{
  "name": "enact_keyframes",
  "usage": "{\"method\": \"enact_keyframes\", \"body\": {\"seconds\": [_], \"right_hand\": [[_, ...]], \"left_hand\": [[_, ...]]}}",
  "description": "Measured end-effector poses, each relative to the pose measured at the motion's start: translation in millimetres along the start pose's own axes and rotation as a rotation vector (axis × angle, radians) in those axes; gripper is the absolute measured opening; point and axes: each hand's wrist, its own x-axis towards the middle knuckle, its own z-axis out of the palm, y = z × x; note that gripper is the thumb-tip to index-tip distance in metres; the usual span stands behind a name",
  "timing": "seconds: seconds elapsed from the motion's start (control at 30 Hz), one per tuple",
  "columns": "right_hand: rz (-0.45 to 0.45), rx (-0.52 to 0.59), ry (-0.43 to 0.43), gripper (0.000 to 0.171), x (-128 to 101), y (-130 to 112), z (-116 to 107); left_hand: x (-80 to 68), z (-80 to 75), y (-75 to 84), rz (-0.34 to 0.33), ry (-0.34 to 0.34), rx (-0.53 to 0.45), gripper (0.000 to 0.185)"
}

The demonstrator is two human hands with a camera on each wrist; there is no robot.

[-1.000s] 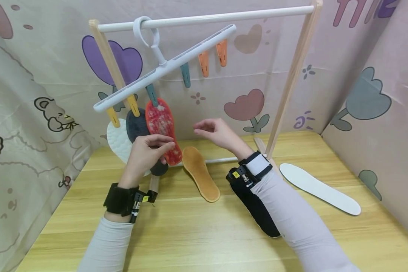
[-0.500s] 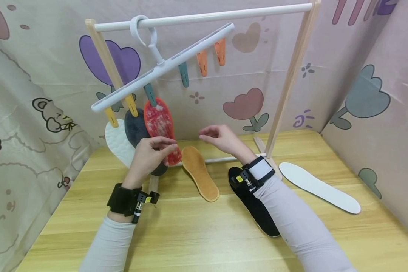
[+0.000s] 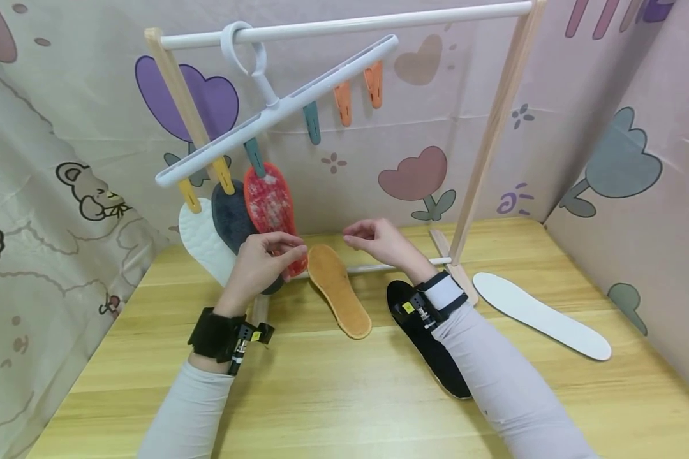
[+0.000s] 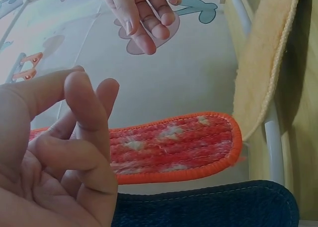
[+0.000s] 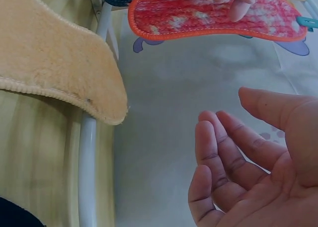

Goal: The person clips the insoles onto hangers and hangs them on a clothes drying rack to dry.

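A pale wooden table (image 3: 333, 395) filled the foreground, fenced in by pink cartoon-print curtains (image 3: 626, 146). Nearest on it, a black insole (image 3: 430, 347) lay flat, partly under the right forearm, and a long white insole (image 3: 542, 315) lay well apart to its right. Just beyond, a tan fleecy insole (image 3: 339, 290) lay between the two wrists, its toe resting over the rack's low white crossbar (image 3: 379, 268).

Then the hands. The left hand (image 3: 262, 262) was up at the lower end of the red insole (image 3: 272, 213); the left wrist view showed its fingers (image 4: 82, 113) loosely curled with the red insole (image 4: 174, 147) just beyond them, and the right wrist view had two fingertips against that insole's front face. Whether it really pinched the insole, I could not tell. The right hand (image 3: 379, 242) hovered close by, above the tan insole's toe, holding nothing, fingers relaxed and slightly bent (image 5: 223, 157).

Further back, the red insole hung from a teal clip (image 3: 256, 158), overlapping a dark grey insole (image 3: 232, 220) on a yellow clip (image 3: 225, 176), with a quilted white insole (image 3: 203, 239) left of those. All hung from a tilted white clip hanger (image 3: 281, 108), hooked over the white top rail (image 3: 344, 25) of the wooden-legged rack (image 3: 488, 146). Higher up the hanger, a teal clip (image 3: 312, 123) and two orange clips (image 3: 358, 92) hung free.
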Motion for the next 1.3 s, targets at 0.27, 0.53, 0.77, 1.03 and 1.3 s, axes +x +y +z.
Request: {"method": "enact_keyframes", "body": {"seconds": [0.27,0.53,0.77,1.03,1.3], "right_hand": [[0.044,0.001,-0.041,0.035,-7.1,12.0,2.9],[0.092,0.028,-0.051,0.036,-11.3,18.8,4.1],[0.078,0.038,-0.064,0.038,-8.0,28.1,9.9],[0.126,-0.012,-0.086,0.036,-7.9,30.0,15.2],[0.145,-0.035,-0.108,0.037,-8.2,34.2,19.3]], "left_hand": [[1.3,2.7,-4.6,-0.015,-0.030,0.003,0.025],[2.6,4.7,-8.2,-0.014,-0.047,0.012,0.027],[2.9,7.2,-9.8,-0.046,-0.062,0.030,0.028],[2.9,9.8,-10.7,-0.106,-0.080,0.055,0.031],[4.5,14.5,-16.8,-0.167,-0.123,0.068,0.032]]}}
